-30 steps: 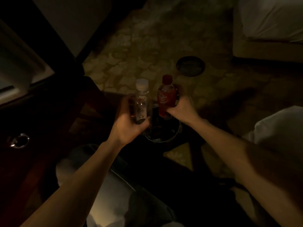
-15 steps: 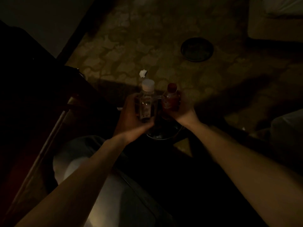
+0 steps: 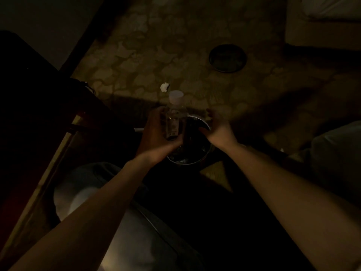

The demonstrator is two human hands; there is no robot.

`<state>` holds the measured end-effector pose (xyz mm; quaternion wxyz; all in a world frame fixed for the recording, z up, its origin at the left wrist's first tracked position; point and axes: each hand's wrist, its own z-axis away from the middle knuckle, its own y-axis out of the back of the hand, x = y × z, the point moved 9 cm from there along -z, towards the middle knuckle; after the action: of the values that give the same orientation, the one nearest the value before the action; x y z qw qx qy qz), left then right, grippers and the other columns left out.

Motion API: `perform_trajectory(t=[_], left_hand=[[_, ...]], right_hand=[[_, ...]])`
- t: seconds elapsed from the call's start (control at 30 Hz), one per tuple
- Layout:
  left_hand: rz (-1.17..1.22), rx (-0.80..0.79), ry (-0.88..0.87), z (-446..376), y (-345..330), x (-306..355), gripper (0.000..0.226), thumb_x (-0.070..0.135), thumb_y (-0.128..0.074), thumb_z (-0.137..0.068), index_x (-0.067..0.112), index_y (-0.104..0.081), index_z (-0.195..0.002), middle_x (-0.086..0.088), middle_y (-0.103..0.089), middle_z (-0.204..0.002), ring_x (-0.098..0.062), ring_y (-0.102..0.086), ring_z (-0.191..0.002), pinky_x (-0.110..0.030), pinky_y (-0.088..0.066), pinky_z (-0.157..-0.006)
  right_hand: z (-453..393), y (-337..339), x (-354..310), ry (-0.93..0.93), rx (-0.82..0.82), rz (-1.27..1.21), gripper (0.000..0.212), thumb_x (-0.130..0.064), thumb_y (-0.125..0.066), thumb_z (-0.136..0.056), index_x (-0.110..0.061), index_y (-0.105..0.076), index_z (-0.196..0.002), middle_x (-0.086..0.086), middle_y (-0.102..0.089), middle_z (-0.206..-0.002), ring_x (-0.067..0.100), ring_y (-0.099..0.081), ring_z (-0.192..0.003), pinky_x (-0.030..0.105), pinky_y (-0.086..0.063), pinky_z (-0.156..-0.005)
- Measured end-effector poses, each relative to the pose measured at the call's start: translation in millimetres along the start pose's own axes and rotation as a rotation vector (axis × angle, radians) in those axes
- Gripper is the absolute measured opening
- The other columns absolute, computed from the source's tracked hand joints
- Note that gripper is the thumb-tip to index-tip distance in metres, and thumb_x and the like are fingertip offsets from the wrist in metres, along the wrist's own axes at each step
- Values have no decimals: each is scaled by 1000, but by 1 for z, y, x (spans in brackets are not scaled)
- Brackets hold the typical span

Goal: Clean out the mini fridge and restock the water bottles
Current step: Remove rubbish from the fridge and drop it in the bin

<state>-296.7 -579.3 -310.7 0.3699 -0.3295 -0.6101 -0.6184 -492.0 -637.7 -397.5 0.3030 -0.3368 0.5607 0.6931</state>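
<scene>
Gripping the water bottle point(image 3: 174, 118) upright, left hand point(image 3: 156, 137) fingers wrap it; right hand point(image 3: 218, 130) unclear.

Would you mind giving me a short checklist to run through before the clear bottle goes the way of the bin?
1. Left hand grips the clear plastic bottle with the white cap: ok.
2. White cap on the bottle: ok.
3. Bottle over the round metal-rimmed bin: ok, it overlaps the near-left rim.
4. Right hand free: cannot tell; its fingers curl at the bin's far rim, too dark to see anything held.
5. Bin has room: cannot tell, the inside is dark.
6. Small white scrap on the patterned floor: not ok, it lies outside the bin.
</scene>
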Motion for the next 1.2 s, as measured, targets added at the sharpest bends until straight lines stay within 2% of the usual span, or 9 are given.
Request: perform_trajectory(t=[0.1,0.27,0.43,0.5,0.6,0.73,0.87,1.07,1.2], left_hand=[[6,-31,20,-1,-6,7,94,42,-85,-60,24,-39,-140,3,-48,-138,-12,-50,-126,-42,-50,-101],[-63,15,-24,-3,-12,24,83,17,-88,-67,16,-43,-136,4,-50,-131,-14,-50,-123,-32,-45,-101],[-132,-3,10,-14,-24,7,83,23,-88,-65,19,-44,-136,-3,-52,-135,-19,-50,-126,-46,-46,-104],[-173,-22,26,-17,-30,0,84,24,-88,-66,22,-43,-136,-1,-51,-135,-18,-49,-126,-43,-46,-104],[-213,-28,20,-22,-37,-5,84,24,-88,-67,22,-42,-137,0,-47,-137,-14,-45,-125,-32,-42,-99],[-251,-56,44,-31,-48,-17,84,26,-85,-66,19,-42,-138,-3,-46,-135,-21,-48,-124,-47,-47,-101],[-247,-71,53,-38,-61,-25,82,30,-84,-64,20,-43,-134,-3,-50,-133,-21,-51,-121,-49,-48,-98],[-275,-43,117,-42,-68,-39,97,40,-84,-68,23,-28,-146,-5,-43,-146,-24,-44,-132,-50,-42,-105],[-296,-54,142,-41,-66,-40,97,30,-82,-74,19,-24,-151,-7,-37,-151,-25,-39,-136,-47,-39,-109]], right_hand=[[6,10,-6,-16,-14,44,64,-22,-73,-85,-15,-44,-141,12,-57,-130,31,-58,-117,48,-50,-97],[13,35,-1,-72,15,57,62,-26,-72,-88,-20,-42,-142,6,-59,-127,26,-59,-115,44,-53,-94],[18,47,8,-98,24,81,59,-23,-70,-90,-20,-43,-142,3,-61,-124,22,-59,-114,42,-53,-92],[18,47,12,-110,18,92,57,-24,-70,-90,-20,-43,-141,4,-60,-126,23,-59,-115,43,-53,-93],[16,44,14,-110,2,85,55,-25,-69,-90,-21,-44,-139,5,-60,-127,24,-59,-115,44,-52,-94],[10,40,19,-111,-31,103,53,-28,-68,-91,-23,-45,-139,4,-60,-126,24,-59,-114,44,-52,-93],[6,36,26,-104,-55,129,52,-29,-66,-92,-25,-43,-139,4,-59,-125,24,-59,-113,42,-52,-91],[-2,28,39,-130,-75,146,53,-33,-66,-92,-28,-40,-138,3,-59,-126,23,-59,-112,39,-52,-89],[-3,29,43,-129,-65,134,51,-30,-65,-93,-28,-41,-138,3,-60,-122,22,-61,-107,34,-52,-83]])
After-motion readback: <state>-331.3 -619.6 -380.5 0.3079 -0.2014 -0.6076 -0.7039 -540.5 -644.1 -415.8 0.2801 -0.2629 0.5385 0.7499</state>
